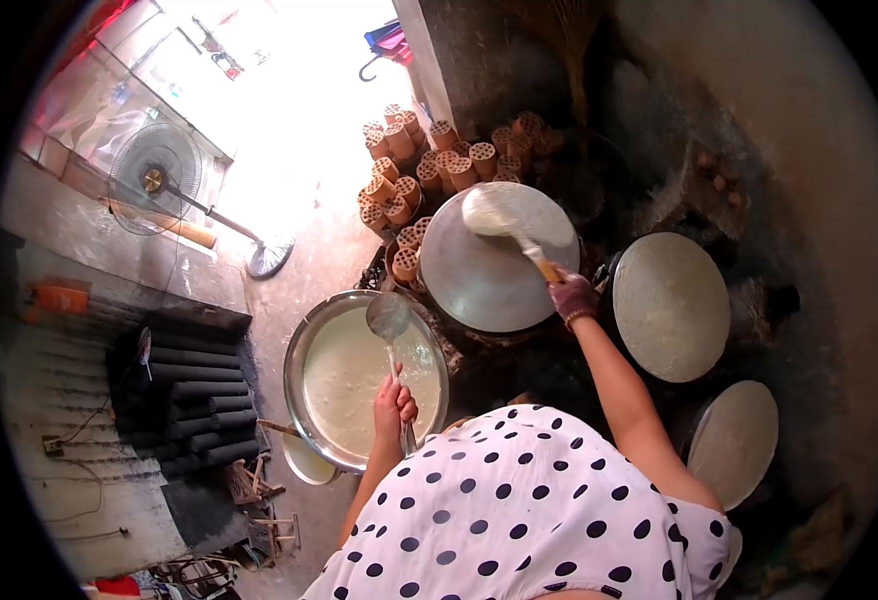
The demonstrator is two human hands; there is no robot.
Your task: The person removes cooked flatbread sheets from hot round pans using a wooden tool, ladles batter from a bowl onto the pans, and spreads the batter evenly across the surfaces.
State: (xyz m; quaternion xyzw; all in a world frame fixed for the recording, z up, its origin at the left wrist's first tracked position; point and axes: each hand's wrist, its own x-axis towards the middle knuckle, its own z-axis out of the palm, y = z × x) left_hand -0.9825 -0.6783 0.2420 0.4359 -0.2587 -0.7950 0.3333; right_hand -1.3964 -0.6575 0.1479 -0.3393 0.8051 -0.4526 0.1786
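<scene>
Fan hub: showing no readable brand or number
Ladle: showing no readable mark
Wooden-handled tool: showing no readable mark
Polka-dot shirt: showing no readable lettering
</scene>
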